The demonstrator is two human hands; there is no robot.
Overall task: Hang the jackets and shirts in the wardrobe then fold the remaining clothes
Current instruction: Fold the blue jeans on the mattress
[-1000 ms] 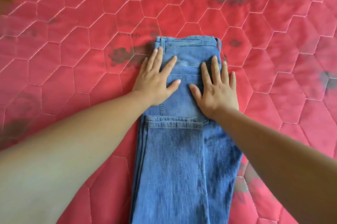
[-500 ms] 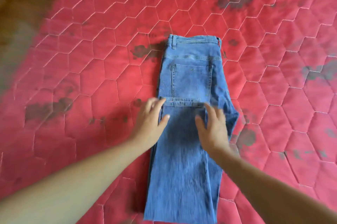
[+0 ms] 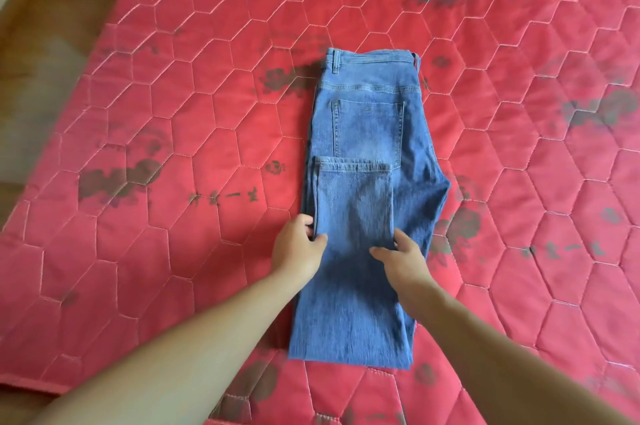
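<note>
Left grip (image 3: 298,246), right grip (image 3: 398,256) pinch jeans (image 3: 367,120) side edges, mid-length.

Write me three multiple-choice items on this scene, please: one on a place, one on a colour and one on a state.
1. Where do the jeans lie?
A. on a chair
B. on the quilt
C. in a wardrobe

2. What colour are the jeans?
A. black
B. white
C. blue

3. How does the hem lie?
A. folded up over the pocket
B. hanging off the bed
C. rolled into a tight ball

Answers: 1 B, the red quilt shows all round them; 2 C, the denim is blue throughout; 3 A, the hem lies across the pocket's lower end.
</note>
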